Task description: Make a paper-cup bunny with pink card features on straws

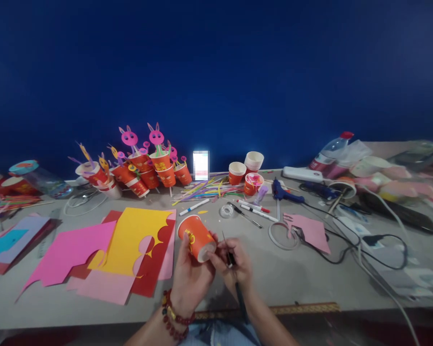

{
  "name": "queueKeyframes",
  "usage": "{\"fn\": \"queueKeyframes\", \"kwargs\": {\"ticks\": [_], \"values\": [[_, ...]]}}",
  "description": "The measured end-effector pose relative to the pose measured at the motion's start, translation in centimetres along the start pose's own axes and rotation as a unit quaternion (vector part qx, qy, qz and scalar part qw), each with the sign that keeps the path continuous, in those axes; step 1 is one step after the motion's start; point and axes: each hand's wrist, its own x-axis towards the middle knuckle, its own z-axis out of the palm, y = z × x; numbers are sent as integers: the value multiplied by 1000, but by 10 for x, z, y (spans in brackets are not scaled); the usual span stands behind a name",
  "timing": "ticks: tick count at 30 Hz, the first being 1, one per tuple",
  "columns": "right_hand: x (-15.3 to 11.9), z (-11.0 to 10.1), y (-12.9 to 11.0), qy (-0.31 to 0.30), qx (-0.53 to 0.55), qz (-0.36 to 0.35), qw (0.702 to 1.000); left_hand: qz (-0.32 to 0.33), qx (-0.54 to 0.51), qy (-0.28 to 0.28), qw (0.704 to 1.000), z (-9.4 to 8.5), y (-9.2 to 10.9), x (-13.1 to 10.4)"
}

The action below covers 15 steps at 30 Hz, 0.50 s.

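Note:
My left hand [194, 281] is wrapped around an orange-red paper cup [193, 235] with yellow print. The cup is tilted, its pale base facing toward me and to the right. My right hand [236, 264] holds a slim dark tool [240, 298] with a thin pointed end, and I cannot make out its exact kind. Fingertips of that hand touch the rim of the cup's base. To the left lie cut sheets of coloured paper, among them a yellow sheet [130, 240] and a pink sheet [77, 250]. A roll of clear tape [226, 211] rests beyond the hands.
Decorated cups [162, 166] with pink rabbit faces stand at the back left. Coloured sticks [198, 191], markers [259, 211] and plain cups [237, 174] are behind my hands. To the right are a blue glue gun [286, 193], looping cables [346, 250] and a bottle [328, 151].

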Motion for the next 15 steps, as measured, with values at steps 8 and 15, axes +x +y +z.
{"fn": "queueKeyframes", "kwargs": {"ticks": [8,15], "values": [[9,-6,14,-54,58,48,996,57,72,-44,995,-9,-1,2],[11,-34,33,-71,49,78,993,196,490,-82,846,-34,21,15]]}}
